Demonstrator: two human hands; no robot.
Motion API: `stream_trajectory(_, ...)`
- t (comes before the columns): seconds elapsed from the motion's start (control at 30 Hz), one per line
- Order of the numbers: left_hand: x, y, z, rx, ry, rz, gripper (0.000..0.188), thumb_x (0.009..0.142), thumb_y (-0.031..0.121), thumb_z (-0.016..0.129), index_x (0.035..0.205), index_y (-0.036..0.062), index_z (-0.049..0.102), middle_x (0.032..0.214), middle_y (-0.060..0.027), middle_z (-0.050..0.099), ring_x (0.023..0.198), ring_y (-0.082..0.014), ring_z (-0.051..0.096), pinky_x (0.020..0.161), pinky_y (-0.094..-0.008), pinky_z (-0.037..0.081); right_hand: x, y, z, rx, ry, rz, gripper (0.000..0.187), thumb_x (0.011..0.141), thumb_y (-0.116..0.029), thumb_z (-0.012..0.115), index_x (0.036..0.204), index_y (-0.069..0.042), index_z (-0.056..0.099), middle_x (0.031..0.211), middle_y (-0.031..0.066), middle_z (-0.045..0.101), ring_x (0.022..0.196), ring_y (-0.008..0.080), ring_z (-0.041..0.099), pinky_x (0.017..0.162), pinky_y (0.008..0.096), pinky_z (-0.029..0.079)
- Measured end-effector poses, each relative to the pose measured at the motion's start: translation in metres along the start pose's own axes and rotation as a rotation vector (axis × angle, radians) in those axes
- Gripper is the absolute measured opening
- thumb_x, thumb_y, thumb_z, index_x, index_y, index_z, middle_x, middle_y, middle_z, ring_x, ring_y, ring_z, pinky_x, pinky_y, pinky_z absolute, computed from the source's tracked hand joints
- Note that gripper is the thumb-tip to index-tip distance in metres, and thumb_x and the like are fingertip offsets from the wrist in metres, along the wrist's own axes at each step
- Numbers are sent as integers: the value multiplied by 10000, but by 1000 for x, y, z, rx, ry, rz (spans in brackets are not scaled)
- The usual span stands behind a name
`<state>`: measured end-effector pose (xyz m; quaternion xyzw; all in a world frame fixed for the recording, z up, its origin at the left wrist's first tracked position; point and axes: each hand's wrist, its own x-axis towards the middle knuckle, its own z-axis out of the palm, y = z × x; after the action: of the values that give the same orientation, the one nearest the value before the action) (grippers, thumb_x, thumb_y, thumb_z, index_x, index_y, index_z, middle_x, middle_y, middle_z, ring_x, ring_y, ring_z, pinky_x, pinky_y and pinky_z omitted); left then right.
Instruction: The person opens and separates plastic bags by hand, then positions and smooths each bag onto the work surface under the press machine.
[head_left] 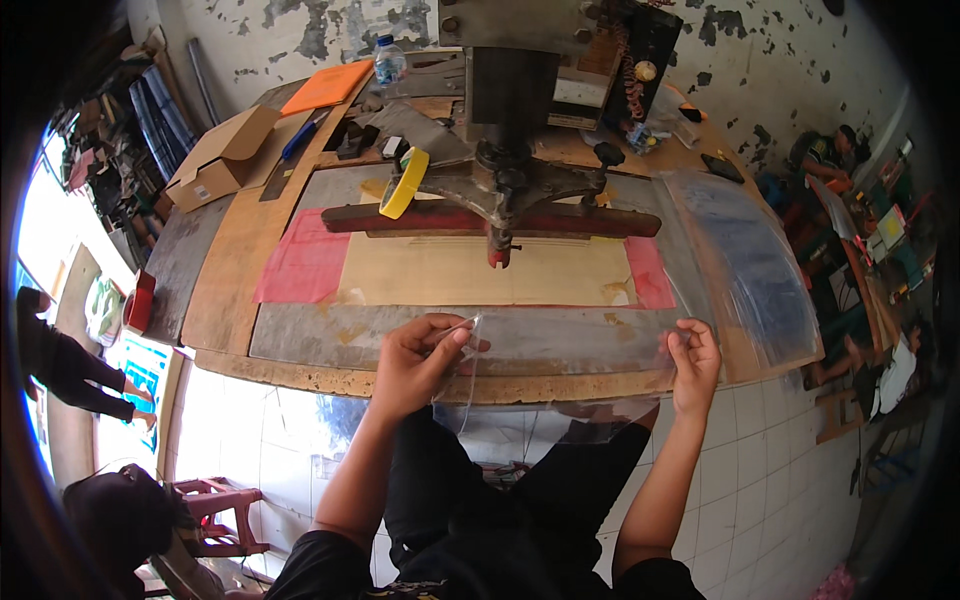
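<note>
A clear plastic sheet stretches between my two hands in front of the table's near edge. My left hand pinches its left end, where a corner rises between thumb and fingers. At the other end my right hand is closed, thumb against fingers, at the sheet's right edge. Beyond my hands lies a long beige pad with red strips at both ends, on a grey metal plate. Above it hangs the long bar of a press, with a yellow tape roll on its left arm.
Stacked clear sheets lie at the table's right. At the back left are a cardboard box, a blue pen-like tool, an orange folder and a plastic bottle. Other people sit or stand at both sides; a red stool stands lower left.
</note>
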<state>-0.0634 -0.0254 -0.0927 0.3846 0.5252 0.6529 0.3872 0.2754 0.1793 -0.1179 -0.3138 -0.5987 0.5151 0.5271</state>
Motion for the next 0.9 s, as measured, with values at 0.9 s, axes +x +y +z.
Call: stream_trajectory(0.9,-40,83,64,496,-214,225,135,910,89,841,1002,8,784,945,-95,814,858,-179,785,767,-309,603,-62,-107,108,-233,-520,-221,197,869,-90,878,972,8,741,953,90,724,853,172,669,772,289,509)
